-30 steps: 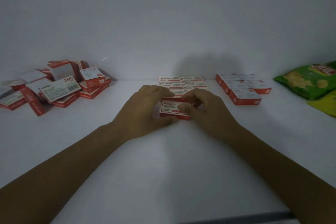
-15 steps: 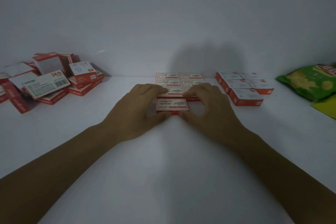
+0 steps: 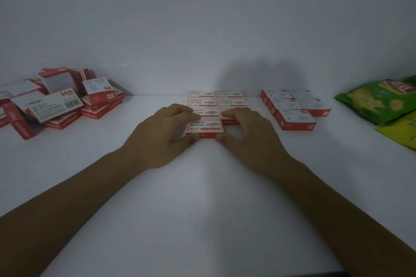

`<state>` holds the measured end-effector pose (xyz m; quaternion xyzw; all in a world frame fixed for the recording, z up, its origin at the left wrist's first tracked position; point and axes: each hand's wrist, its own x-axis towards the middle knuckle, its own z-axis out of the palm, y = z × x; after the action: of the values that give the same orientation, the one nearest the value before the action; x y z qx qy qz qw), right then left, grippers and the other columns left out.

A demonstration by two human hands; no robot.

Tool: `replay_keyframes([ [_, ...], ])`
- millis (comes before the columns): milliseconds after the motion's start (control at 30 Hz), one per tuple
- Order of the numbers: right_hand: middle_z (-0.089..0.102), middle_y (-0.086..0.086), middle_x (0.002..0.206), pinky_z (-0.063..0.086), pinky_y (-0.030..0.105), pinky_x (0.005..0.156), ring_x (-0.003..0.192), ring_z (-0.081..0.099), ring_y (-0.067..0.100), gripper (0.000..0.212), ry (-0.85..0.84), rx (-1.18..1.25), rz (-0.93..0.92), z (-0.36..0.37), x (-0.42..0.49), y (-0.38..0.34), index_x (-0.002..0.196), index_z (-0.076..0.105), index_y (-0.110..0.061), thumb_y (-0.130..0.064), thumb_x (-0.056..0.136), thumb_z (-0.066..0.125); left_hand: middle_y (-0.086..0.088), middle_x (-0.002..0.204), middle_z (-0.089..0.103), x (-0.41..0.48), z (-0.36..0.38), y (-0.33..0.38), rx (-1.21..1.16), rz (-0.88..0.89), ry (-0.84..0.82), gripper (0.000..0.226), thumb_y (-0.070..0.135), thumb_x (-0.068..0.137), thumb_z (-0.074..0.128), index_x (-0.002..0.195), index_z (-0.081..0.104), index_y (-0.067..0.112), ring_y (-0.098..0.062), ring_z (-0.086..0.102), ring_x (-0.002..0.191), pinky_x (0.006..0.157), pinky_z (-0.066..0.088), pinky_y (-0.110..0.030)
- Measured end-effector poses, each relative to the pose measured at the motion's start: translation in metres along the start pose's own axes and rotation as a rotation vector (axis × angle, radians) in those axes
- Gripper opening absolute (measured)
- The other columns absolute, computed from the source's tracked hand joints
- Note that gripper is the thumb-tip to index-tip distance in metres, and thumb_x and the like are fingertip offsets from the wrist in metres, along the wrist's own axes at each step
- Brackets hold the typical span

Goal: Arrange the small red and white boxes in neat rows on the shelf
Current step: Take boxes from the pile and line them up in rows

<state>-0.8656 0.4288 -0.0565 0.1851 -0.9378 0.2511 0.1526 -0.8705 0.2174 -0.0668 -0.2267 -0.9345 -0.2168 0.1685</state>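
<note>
Left hand (image 3: 161, 139) and right hand (image 3: 251, 136) gripped front box (image 3: 204, 127), thumbs on its front edge, at near end of box grid (image 3: 229, 95), mid-shelf (image 3: 202, 204). Loose pile (image 3: 56, 102) far left.

a flat white shelf board (image 3: 202, 209) runs from left edge to right edge and meets a plain white wall at its back edge. near the left edge lies a jumbled heap of small red and white cardboard boxes (image 3: 56, 103), tilted and overlapping. at the middle of the back edge a flat two-column block of the same boxes (image 3: 216, 99) lies label up, sides touching. the frontmost red and white box (image 3: 203, 126) closes its left column, square to the rest. just right, apart from that block, stands a second tidy group of red and white boxes (image 3: 292, 108). at the right edge lie a green crisp bag (image 3: 378, 99) and a yellow bag (image 3: 403, 132).
</note>
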Motion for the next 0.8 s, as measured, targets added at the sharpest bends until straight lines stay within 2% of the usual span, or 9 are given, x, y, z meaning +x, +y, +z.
replay_keyframes([
  [133,0.054,-0.002,0.130,0.030,0.030,0.103,0.119,0.048,0.017,0.050,-0.003,0.010,-0.003,0.002,-0.001,-0.001,0.127,0.050,-0.020,-0.041,0.084,0.061,0.006,0.127,0.052,-0.002,0.000,-0.002,-0.005,0.009,-0.001,0.063,0.062,0.077,0.039,0.125,0.055,0.025,-0.015,0.050,0.114,0.092,0.046,-0.039],
  [200,0.057,-0.001,0.127,0.031,0.035,0.106,0.115,0.051,0.018,0.047,0.047,0.012,0.010,-0.001,-0.001,-0.002,0.124,0.054,-0.020,-0.041,0.083,0.063,0.005,0.133,0.049,-0.003,-0.001,0.001,-0.001,0.002,-0.019,0.068,0.065,0.075,0.040,0.128,0.053,0.025,-0.015,0.045,0.121,0.100,0.041,-0.035],
  [267,0.061,-0.001,0.120,0.035,0.040,0.102,0.110,0.054,0.018,0.042,0.135,0.044,0.029,-0.006,-0.002,-0.005,0.117,0.059,-0.020,-0.042,0.081,0.065,0.003,0.140,0.043,-0.005,-0.003,0.006,0.023,-0.008,-0.031,0.073,0.068,0.074,0.041,0.133,0.048,0.025,-0.014,0.038,0.128,0.104,0.032,-0.027],
  [333,0.065,0.000,0.112,0.039,0.041,0.098,0.104,0.057,0.019,0.036,0.183,0.069,0.031,-0.009,-0.005,-0.009,0.109,0.063,-0.019,-0.040,0.081,0.065,0.002,0.143,0.041,-0.006,-0.007,0.011,0.072,-0.009,-0.022,0.075,0.068,0.075,0.040,0.135,0.045,0.024,-0.014,0.035,0.131,0.105,0.030,-0.027],
  [467,0.067,0.001,0.111,0.045,0.041,0.094,0.100,0.061,0.019,0.034,0.145,0.048,0.004,-0.008,-0.010,-0.018,0.108,0.064,-0.017,-0.039,0.081,0.064,-0.002,0.143,0.042,-0.010,-0.017,0.020,0.206,-0.007,-0.030,0.078,0.068,0.078,0.035,0.138,0.041,0.019,-0.019,0.039,0.130,0.103,0.037,-0.037],
  [633,0.063,0.005,0.118,0.045,0.042,0.094,0.106,0.057,0.023,0.040,0.073,0.022,-0.055,-0.015,-0.009,-0.027,0.116,0.059,-0.017,-0.033,0.080,0.065,-0.003,0.141,0.045,-0.022,-0.035,0.027,0.346,0.059,-0.043,0.072,0.065,0.082,0.032,0.136,0.043,0.019,-0.021,0.044,0.126,0.098,0.038,-0.034],
  [800,0.064,0.007,0.111,0.042,0.040,0.093,0.106,0.055,0.028,0.039,0.050,0.031,-0.164,-0.008,-0.006,-0.057,0.110,0.061,-0.013,-0.035,0.077,0.066,0.000,0.140,0.046,-0.059,-0.065,0.009,0.386,-0.026,-0.003,0.063,0.060,0.085,0.032,0.134,0.045,0.022,-0.020,0.044,0.126,0.099,0.037,-0.032],
])
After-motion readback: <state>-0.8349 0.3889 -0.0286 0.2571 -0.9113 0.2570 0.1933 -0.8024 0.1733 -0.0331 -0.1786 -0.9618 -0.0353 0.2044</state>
